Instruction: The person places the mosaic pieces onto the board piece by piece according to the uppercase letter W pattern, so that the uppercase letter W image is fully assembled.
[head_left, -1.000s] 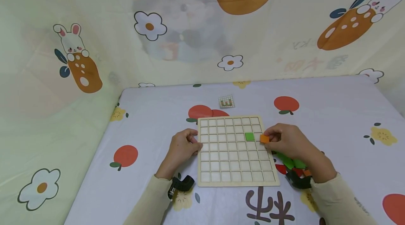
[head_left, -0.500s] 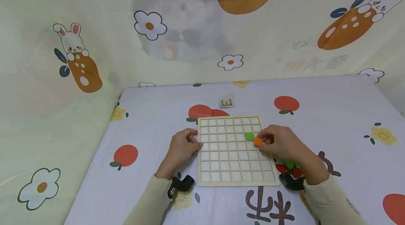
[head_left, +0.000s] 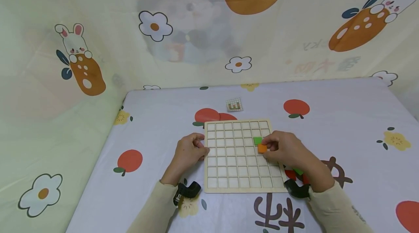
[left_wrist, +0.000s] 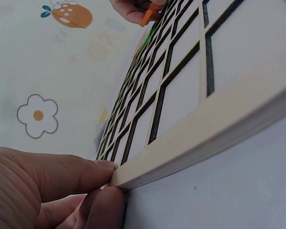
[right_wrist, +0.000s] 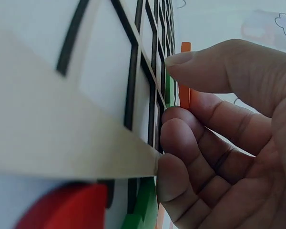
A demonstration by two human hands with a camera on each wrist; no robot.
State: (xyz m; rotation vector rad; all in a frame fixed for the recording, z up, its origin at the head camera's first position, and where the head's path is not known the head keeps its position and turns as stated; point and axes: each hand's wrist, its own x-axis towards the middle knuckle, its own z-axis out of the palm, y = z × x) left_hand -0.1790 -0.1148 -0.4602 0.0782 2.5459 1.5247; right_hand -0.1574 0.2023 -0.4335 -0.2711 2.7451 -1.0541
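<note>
On the table (head_left: 157, 138), the board (head_left: 245, 190) lies flat, loose pieces (head_left: 298, 171) beside its right edge, likely for easy reach. The left grip (head_left: 189, 151) pinches the left edge, probably to steady it; the right grip (head_left: 285, 148) pinches the orange tile (head_left: 262, 148) above the board, open cells (head_left: 240, 161) leftward and nearer, 1 green tile (head_left: 257, 141) just beyond.

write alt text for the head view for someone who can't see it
A person's right hand pinches an orange tile over a pale grid board, close to a green tile, while the left hand holds the board's left edge. A small patterned card lies beyond the board.
</note>
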